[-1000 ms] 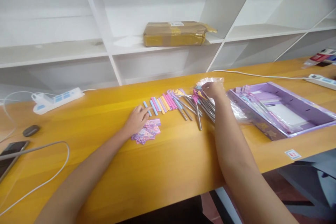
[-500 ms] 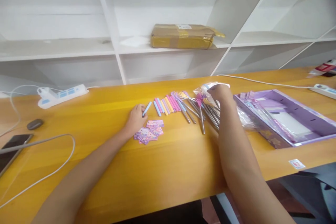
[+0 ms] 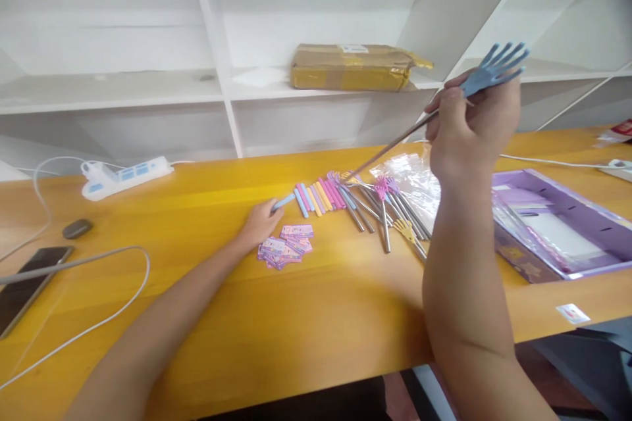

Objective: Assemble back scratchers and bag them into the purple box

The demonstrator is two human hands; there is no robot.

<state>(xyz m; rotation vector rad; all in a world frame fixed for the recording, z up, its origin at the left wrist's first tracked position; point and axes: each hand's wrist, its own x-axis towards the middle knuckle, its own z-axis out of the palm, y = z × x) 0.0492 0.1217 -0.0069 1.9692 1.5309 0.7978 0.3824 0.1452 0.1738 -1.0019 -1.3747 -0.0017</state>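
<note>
One blue-clawed metal scratcher (image 3: 480,80) clamped in right hand (image 3: 471,125), blue tube (image 3: 283,202) in left hand (image 3: 259,222); low swing could scatter pastel tubes (image 3: 322,197).

Office-like workroom: desk (image 3: 316,316), cubby shelving (image 3: 211,33), power strip (image 3: 131,177)

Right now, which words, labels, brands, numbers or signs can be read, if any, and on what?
None can be read.
White label on the cardboard box: too small.
Printed cards: too small and blurred.
Sticker on the table: too small.
Red-and-white package at the right edge: blurred and cut off.
Blue scratcher in the right hand: no lettering visible.
</note>
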